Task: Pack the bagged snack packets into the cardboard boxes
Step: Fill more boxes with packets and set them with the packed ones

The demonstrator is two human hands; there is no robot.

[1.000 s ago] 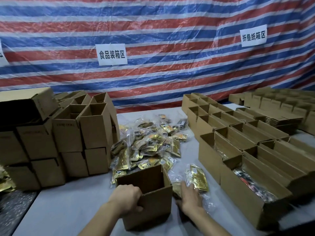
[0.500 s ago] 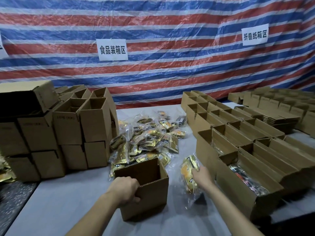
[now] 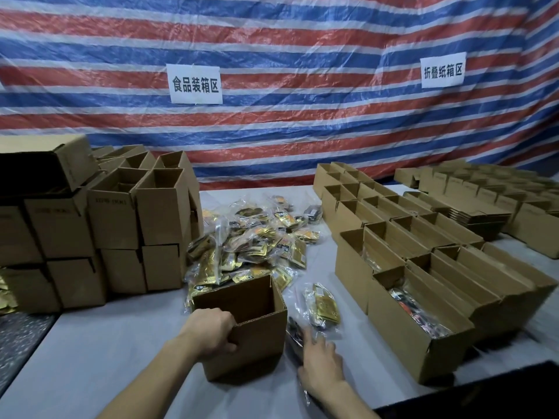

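A clear bag of gold snack packets (image 3: 322, 303) lies on the desk (image 3: 106, 358), just right of an open cardboard box (image 3: 260, 337). The left hand (image 3: 211, 331) grips the box's near rim, fingers curled over the edge. The right hand (image 3: 320, 364) reaches toward the bag with its fingers stretched forward, too blurred to tell whether it holds anything. Behind lies a heap of packets (image 3: 251, 243), with stacked boxes (image 3: 115, 225) to the left and rows of boxes (image 3: 423, 297) to the right.

Both bare: left hand (image 3: 211, 331), right hand (image 3: 320, 361); forearms (image 3: 145, 385) bare to frame edge.
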